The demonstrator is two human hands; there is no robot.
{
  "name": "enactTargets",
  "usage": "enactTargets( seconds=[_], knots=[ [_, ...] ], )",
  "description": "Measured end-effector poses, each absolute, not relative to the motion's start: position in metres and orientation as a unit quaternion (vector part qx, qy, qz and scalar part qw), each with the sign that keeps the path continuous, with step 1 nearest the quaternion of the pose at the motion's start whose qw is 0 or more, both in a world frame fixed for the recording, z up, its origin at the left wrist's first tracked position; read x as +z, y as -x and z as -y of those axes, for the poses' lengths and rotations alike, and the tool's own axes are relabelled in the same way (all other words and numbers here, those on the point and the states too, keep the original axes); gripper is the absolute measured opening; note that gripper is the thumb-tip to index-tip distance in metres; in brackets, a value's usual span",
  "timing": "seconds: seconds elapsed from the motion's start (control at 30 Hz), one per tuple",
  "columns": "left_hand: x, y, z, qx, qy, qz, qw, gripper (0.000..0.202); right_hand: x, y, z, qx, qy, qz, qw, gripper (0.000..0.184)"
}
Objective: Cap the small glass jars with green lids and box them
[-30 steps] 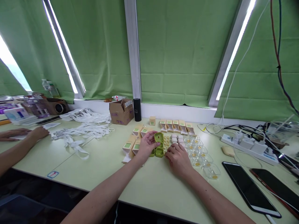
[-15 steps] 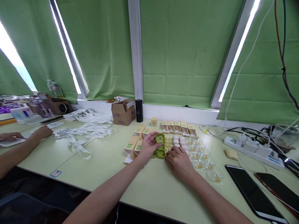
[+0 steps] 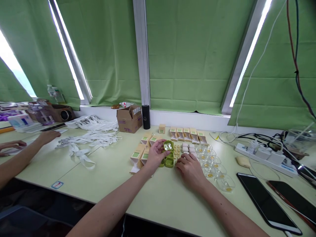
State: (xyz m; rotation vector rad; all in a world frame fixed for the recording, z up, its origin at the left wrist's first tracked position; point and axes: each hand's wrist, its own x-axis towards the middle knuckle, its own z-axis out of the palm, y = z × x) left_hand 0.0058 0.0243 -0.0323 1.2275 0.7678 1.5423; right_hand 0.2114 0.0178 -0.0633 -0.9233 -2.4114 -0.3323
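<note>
Cup, small, square and green (image 3: 169, 150), is grasped between the thumb and fingers of my left hand (image 3: 157, 154), raised over the surface (image 3: 108, 184) with its opening facing me. Something pale shows inside it, too small for me to make out. Just under it, more green cups (image 3: 169, 162) sit on the surface.

My right hand (image 3: 189, 168) rests low with its fingers curled, next to the small yellowish pieces (image 3: 176, 148); its fingertips are too unclear for me to tell whether they grip anything. Beyond that hand are the pinkish-white blocks (image 3: 185, 149), and to its right stand clear plastic cups (image 3: 225, 183) with a yellow disc in each.

Left of the held cup lie the kraft paper boxes (image 3: 136, 154), and farther back is a row of open-flapped boxes (image 3: 187, 135). Near the wall, a cardboard carton (image 3: 128, 122) stands just beside a black cylinder (image 3: 145, 117). White straps (image 3: 92, 138) are heaped to my left, with a co-worker's hands (image 3: 50, 136) past them. On my right I have a power strip (image 3: 247, 152) and a white-framed phone (image 3: 268, 202).
</note>
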Motion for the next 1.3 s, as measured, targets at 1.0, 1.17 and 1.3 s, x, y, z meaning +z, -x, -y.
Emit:
enactTargets(
  seconds=[1.0, 1.17, 1.3],
  knots=[
    [-0.037, -0.01, -0.017, 0.528, -0.657, -0.421, 0.336, 0.048, -0.062, -0.209, -0.028, 0.401, 0.339, 0.57, 0.632, 0.038],
    [-0.031, -0.012, -0.012, 0.493, -0.679, -0.439, 0.322, 0.048, -0.061, -0.207, -0.022, 0.385, 0.339, 0.578, 0.634, 0.032],
    [-0.026, -0.014, -0.006, 0.474, -0.688, -0.45, 0.315, 0.05, -0.061, -0.208, -0.019, 0.35, 0.336, 0.608, 0.629, 0.026]
  ],
)
